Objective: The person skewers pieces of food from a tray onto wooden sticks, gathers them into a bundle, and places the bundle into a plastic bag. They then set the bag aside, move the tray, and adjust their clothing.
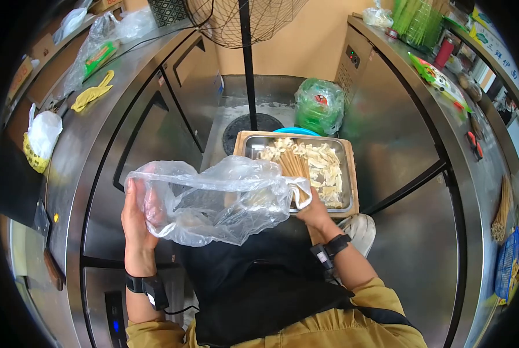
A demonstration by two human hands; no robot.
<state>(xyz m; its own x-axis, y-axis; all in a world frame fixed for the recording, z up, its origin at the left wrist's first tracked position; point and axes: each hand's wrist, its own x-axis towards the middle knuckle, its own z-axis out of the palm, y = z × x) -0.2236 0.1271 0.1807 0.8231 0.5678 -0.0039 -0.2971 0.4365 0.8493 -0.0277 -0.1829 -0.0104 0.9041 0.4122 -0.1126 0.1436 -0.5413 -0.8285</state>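
A clear plastic bag (224,200) is stretched sideways between my two hands, above my lap. My left hand (137,217) grips its left end, thumb upright at the edge and the other fingers blurred behind the film. At the opposite end, my right hand (317,213) is closed on the bag's bunched white edge. Right behind that edge, a bundle of wooden skewers (295,165) fans over a metal tray (350,185); whether my right hand also holds the skewers is hidden. Pale, cream-coloured food strips (326,168) lie in the tray.
The tray rests on a wooden board (355,200). Behind it stand a blue basin (297,131) and a green bagged bundle (319,107). Steel counters flank me, with a yellow glove (94,91) on the left and more skewers (501,209) on the right. A fan (248,20) stands ahead.
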